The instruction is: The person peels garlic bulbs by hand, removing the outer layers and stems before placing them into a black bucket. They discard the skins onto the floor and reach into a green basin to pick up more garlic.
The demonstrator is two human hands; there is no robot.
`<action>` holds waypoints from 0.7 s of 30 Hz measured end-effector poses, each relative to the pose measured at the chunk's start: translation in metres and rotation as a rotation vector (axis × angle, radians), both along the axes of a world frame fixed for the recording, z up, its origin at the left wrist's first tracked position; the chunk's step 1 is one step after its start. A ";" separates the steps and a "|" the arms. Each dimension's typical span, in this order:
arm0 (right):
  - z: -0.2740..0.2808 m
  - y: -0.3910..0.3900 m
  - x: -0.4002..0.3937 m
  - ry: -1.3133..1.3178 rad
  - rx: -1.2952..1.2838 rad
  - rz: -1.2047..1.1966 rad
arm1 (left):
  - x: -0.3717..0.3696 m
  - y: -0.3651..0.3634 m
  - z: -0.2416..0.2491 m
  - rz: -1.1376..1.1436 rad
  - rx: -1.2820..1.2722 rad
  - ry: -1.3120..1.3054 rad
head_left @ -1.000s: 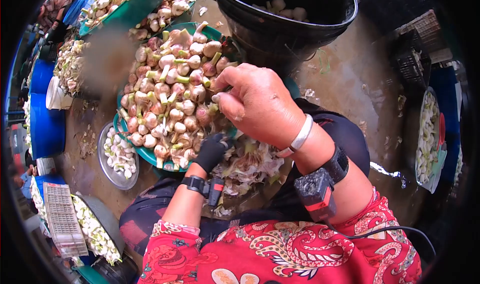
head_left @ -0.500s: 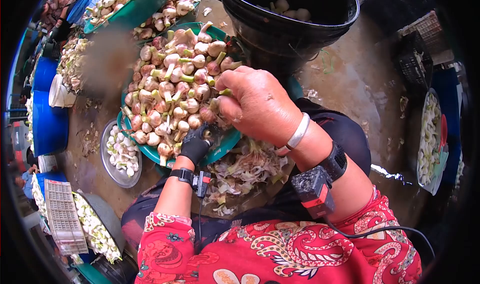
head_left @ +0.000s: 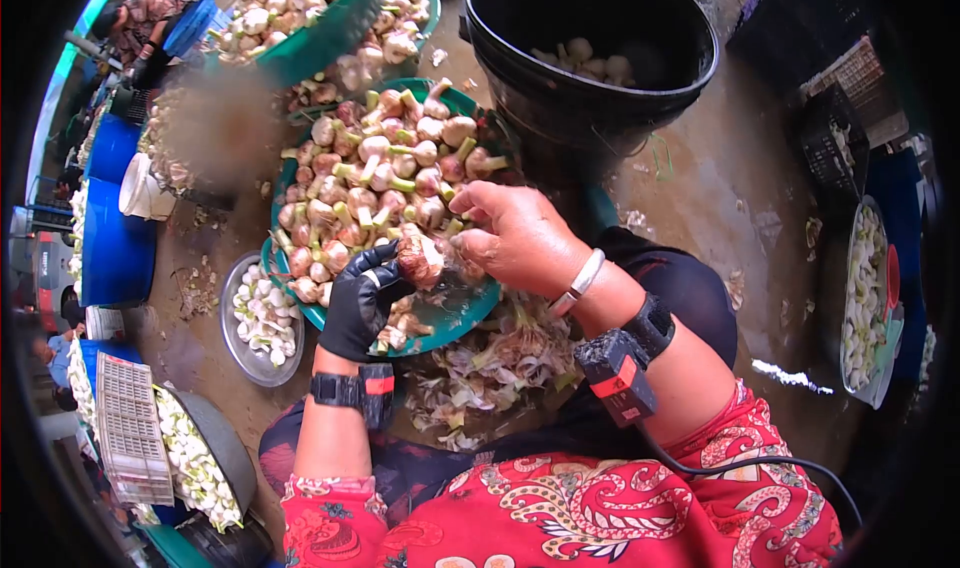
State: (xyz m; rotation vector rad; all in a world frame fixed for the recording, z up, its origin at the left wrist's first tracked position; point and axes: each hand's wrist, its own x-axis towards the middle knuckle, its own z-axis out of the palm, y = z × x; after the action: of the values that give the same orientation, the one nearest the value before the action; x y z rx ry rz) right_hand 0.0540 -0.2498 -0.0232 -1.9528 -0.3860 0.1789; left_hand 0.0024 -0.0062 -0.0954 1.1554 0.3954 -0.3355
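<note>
My left hand (head_left: 362, 303), in a black glove, grips a reddish-brown garlic bulb (head_left: 420, 260) over the front part of a green basin (head_left: 460, 318). The basin is heaped with unpeeled garlic with cut green stems (head_left: 375, 173). Just right of the held bulb is my bare right hand (head_left: 515, 236), its fingers curved and apart, with nothing visible between them. A silver bangle (head_left: 580, 283) circles the right wrist. Loose peelings (head_left: 500, 368) lie in a pile below the basin.
A black bucket (head_left: 590, 98) with some bulbs inside stands beyond my right hand. Left of the basin is a metal bowl (head_left: 235, 343) of peeled garlic. Blue tubs (head_left: 115, 243) and a stacked crate (head_left: 130, 428) line the left side. A person (head_left: 150, 18) is at the upper left.
My left hand has risen from the pile with a bulb in it. My right hand has lowered and its fingers have spread. The view has shifted slightly.
</note>
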 end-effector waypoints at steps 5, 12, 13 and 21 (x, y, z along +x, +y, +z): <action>0.007 0.013 -0.007 0.904 0.680 0.168 | -0.015 -0.015 0.077 -0.024 -0.237 -0.099; 0.005 0.029 -0.006 0.953 0.979 0.364 | -0.019 -0.015 0.100 0.025 -0.005 -0.235; 0.007 0.030 -0.006 0.954 0.976 0.365 | -0.019 -0.014 0.099 0.043 -0.004 -0.234; 0.016 0.038 -0.006 0.693 0.654 0.322 | -0.014 -0.022 0.100 0.057 0.220 -0.352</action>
State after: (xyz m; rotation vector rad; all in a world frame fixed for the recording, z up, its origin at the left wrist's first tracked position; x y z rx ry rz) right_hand 0.0477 -0.2121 -0.0076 -1.0838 -0.2456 0.8043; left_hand -0.0118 -0.0278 0.0048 1.3866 0.1571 -0.0351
